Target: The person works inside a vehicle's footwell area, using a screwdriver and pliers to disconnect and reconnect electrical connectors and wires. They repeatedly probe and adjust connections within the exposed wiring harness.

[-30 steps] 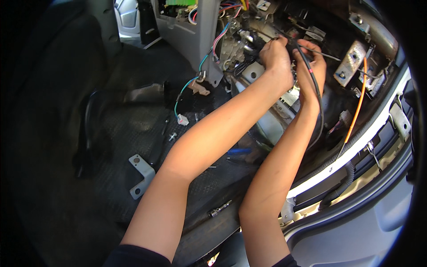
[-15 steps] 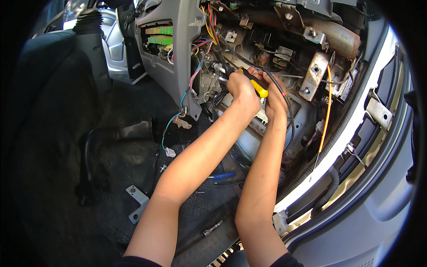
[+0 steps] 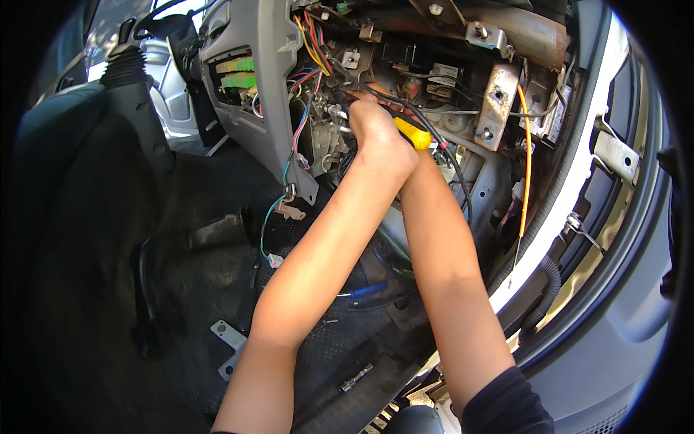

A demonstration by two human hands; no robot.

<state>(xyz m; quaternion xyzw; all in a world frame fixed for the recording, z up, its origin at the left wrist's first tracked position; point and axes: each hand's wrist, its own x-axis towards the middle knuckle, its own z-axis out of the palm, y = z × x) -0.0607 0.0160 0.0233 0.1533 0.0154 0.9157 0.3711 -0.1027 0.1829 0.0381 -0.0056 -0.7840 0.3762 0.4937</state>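
Observation:
My left hand [image 3: 372, 126] is closed round a tool with a yellow-and-black handle [image 3: 413, 134], whose working end is hidden among the parts behind the opened dashboard. Just behind it, my right hand [image 3: 396, 105] reaches to the same spot, mostly covered by the left hand and wrist. Its visible fingers are curled, but what they grip does not show. A black cable [image 3: 455, 163] runs past both hands and hangs down on the right. Silver pipe fittings [image 3: 337, 112] stick out just left of my left hand.
Left of the hands stand a grey dash panel [image 3: 271, 108] with a fuse box [image 3: 237, 74] and coloured wires [image 3: 316, 47]. A rusty bracket [image 3: 499, 105] and an orange rod [image 3: 526, 166] are on the right. A blue-handled screwdriver [image 3: 369, 290], a socket tool [image 3: 356, 377] and a metal bracket [image 3: 230, 343] lie on the floor.
My right hand has moved left and farther in, behind my left hand, and its forearm now slants leftward. The yellow handle has tilted flatter. The whole view has shifted slightly.

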